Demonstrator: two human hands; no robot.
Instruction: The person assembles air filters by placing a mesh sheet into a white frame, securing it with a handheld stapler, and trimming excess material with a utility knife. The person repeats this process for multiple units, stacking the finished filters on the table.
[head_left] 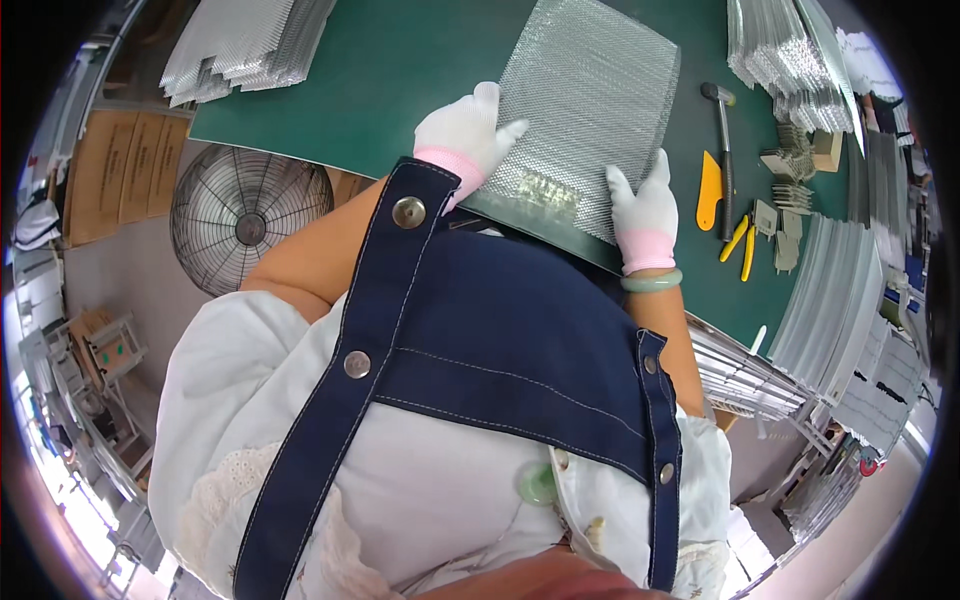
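Green bench (400,60) with a floor fan (250,220) beyond its left edge; mesh stacks at upper left (250,45) and upper right (790,60). Mesh panel (590,100) lies on the bench in front of the person, its lower end close to the near edge.

Left hand (465,125), gloved: at the panel's left side, thumb and fingers parted, thumb toward the mesh. Right hand (643,208), gloved: at the lower right side, thumb and fingers likewise parted. Cannot tell whether either one grips.

Hammer (725,150), scraper (709,195) and pliers (740,245) lie right of the panel.

Risks (judged): uneven hand pressure could skew or bend the thin mesh; cut edges might snag glove fabric; a rightward slip could knock the tools.
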